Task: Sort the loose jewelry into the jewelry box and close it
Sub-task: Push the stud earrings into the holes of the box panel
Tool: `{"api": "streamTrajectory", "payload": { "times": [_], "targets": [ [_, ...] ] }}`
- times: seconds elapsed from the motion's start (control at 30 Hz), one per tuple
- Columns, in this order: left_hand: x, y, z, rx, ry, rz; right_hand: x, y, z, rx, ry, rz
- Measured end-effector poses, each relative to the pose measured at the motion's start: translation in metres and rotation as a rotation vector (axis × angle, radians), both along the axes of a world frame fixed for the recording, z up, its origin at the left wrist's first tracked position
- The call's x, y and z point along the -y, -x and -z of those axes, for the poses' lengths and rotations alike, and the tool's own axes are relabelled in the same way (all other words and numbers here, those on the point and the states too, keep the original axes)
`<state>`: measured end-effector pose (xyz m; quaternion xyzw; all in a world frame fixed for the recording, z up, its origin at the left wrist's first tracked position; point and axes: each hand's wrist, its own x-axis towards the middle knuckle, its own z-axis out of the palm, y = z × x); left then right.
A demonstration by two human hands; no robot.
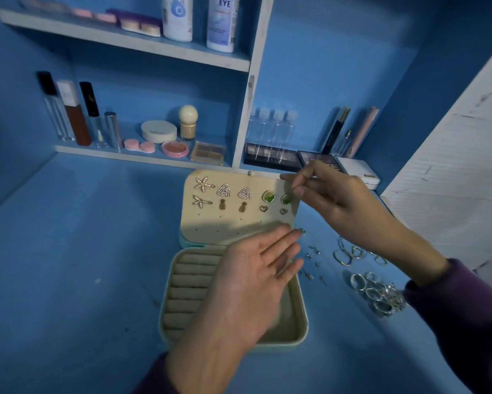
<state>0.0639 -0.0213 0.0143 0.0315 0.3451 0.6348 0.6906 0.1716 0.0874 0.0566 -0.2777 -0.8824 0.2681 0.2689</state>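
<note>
Left hand (pixel 253 280) lies flat, fingers released, over the open beige jewelry box (pixel 304 314); right hand (pixel 341 200) is at the green square earring (pixel 287 199), grasp indiscernible.

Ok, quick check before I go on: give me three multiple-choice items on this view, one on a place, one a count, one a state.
1. Where do the loose silver rings lie?
A. on the table right of the jewelry box
B. in the box's ring rolls
C. on the shelf

2. How many starfish earrings are pinned in the lid?
A. one
B. two
C. four

3. The jewelry box is:
A. shut
B. open, lid raised
C. upside down

1 A: they sit heaped on the table beside the box.
2 B: two starfish at the lid's left end, one above the other.
3 B: the lid stands back, showing its pinned earrings.
</note>
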Motion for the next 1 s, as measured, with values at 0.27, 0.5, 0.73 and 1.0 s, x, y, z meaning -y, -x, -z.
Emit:
{"api": "streamTrajectory", "payload": {
  "times": [0.27, 0.5, 0.73, 1.0],
  "targets": [
    [-0.010, 0.009, 0.001, 0.277, -0.012, -0.007, 0.004, -0.005, 0.001, 0.001, 0.019, -0.006],
    [-0.009, 0.012, -0.003, 0.347, -0.041, -0.010, 0.007, -0.008, 0.002, -0.009, 0.004, -0.008],
    [0.003, 0.016, -0.010, 0.310, -0.086, 0.047, 0.017, -0.016, -0.002, -0.051, 0.170, -0.038],
    [0.028, 0.002, -0.009, 0.139, -0.020, 0.076, 0.050, -0.039, -0.010, -0.057, 0.341, -0.132]
  ]
}}
